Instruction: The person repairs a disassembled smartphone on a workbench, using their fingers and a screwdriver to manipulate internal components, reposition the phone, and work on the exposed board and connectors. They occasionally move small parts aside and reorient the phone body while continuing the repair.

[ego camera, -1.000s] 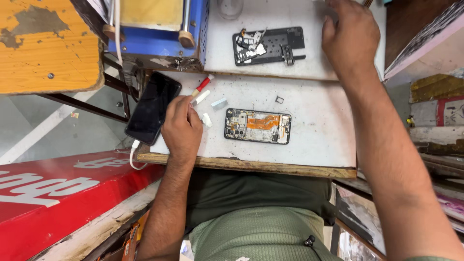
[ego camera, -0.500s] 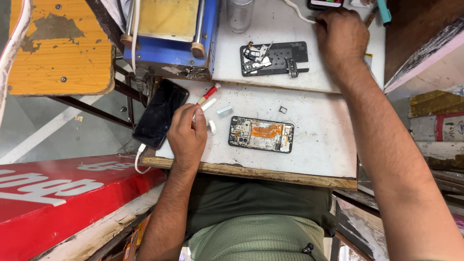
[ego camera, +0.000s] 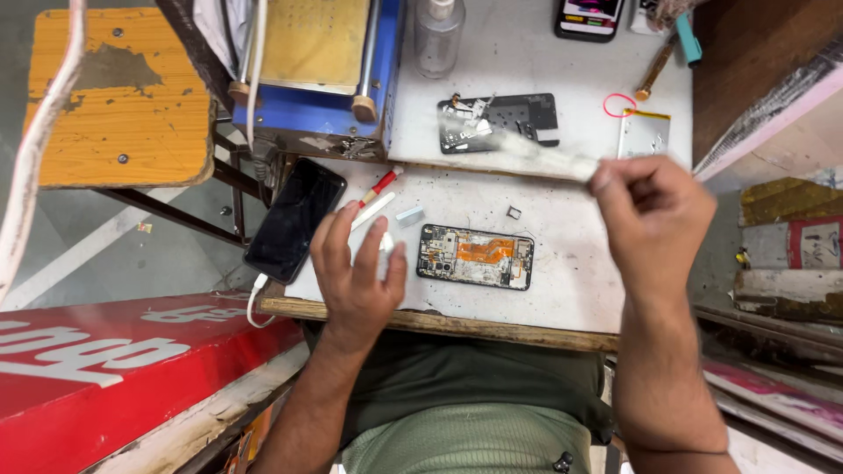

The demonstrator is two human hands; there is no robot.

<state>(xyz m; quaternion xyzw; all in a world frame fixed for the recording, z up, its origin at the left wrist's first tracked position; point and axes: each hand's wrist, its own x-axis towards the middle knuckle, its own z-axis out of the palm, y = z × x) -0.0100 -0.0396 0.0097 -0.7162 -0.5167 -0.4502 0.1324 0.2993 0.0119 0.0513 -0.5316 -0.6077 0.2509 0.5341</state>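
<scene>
Opened phone [ego camera: 475,256] lies mid-surface between my hands, my left hand [ego camera: 356,274] resting loose-fingered just left of it, my right hand [ego camera: 654,211] raised, pinching a blurred pale strip [ego camera: 544,155].

Thin pale strip [ego camera: 540,151] pinched in my right hand, blurred, pointing ten o'clock. Opened phone [ego camera: 475,256] flat, three o'clock of my left hand.
</scene>
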